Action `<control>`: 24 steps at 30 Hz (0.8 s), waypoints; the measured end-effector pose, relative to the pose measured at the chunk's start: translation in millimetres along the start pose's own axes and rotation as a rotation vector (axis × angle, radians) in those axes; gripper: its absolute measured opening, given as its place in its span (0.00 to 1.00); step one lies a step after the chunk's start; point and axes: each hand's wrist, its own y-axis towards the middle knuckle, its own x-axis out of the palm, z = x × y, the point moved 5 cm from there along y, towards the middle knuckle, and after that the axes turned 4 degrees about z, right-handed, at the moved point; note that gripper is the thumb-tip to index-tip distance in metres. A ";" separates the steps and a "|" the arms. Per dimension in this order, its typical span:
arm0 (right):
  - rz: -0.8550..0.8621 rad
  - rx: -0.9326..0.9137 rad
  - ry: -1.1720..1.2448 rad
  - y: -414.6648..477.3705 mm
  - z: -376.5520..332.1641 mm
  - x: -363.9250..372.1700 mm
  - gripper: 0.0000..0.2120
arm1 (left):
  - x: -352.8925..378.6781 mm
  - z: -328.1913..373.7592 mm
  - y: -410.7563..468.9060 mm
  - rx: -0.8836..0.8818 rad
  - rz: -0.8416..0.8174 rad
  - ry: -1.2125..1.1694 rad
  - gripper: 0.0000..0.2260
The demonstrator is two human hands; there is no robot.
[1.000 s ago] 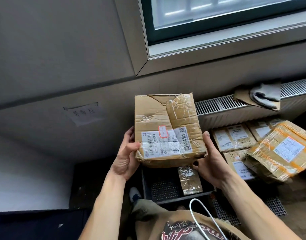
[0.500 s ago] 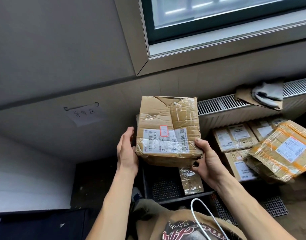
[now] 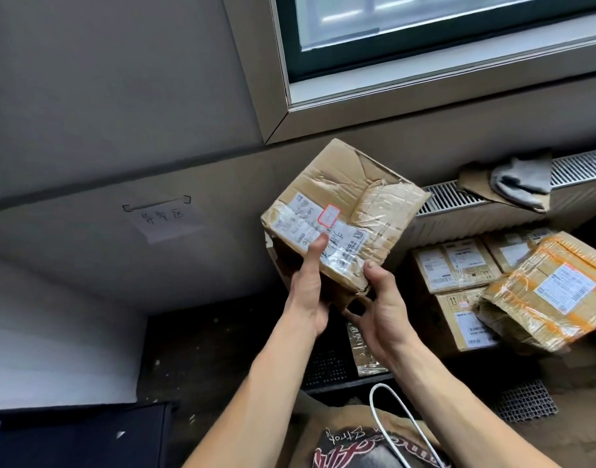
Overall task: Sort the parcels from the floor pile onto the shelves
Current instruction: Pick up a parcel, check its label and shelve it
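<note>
The person is holding one box (image 3: 344, 211) up in the air, tilted with one corner pointing upward, and seems to be reading the label (image 3: 327, 236) on its face. I'd say the step in hand is checking where this parcel belongs, not yet shelving it.

The left hand (image 3: 306, 292) is gripping the box's near left edge, with the thumb lying flat across the label and the fingers hidden behind the cardboard. The right hand (image 3: 382, 309) is cupping the crushed lower corner, thumb tip pressing on the top face and fingers curling underneath.

The box is sitting between and just above both hands, well off the floor and left of the radiator (image 3: 475, 201). More parcels are lying in a pile (image 3: 455, 268) low at the right.

No shelf is showing, so next the person will probably be turning toward one and carrying the box over. The cardboard is looking dented and torn, so supporting it from beneath seems wise.
</note>
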 end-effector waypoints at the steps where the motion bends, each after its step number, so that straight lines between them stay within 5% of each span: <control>1: -0.017 0.002 -0.006 -1.1 1.4 2.6 0.38 | -1.2 3.6 3.9 0.014 0.025 -0.021 0.39; 5: -0.065 0.013 -0.051 -0.1 -1.2 -1.9 0.35 | -21.8 28.6 15.6 0.162 0.058 -0.021 0.36; 8: 0.040 -0.015 0.051 12.0 -17.2 -26.5 0.43 | -44.0 47.7 17.6 0.227 0.058 0.033 0.33; 11: 0.132 -0.081 0.053 21.1 -35.7 -48.4 0.40 | -64.0 58.3 22.3 0.211 0.075 0.038 0.32; 14: 0.028 -0.094 -0.106 23.1 -42.5 -43.8 0.36 | -78.0 60.9 26.4 0.175 0.067 0.063 0.36; 18: -0.143 -0.097 -0.221 24.9 -36.7 -24.0 0.18 | -79.3 59.8 25.8 0.138 0.008 0.156 0.35; 24: -0.153 -0.196 -0.299 23.5 -38.4 -12.0 0.22 | -55.4 57.9 16.5 0.070 -0.022 0.123 0.24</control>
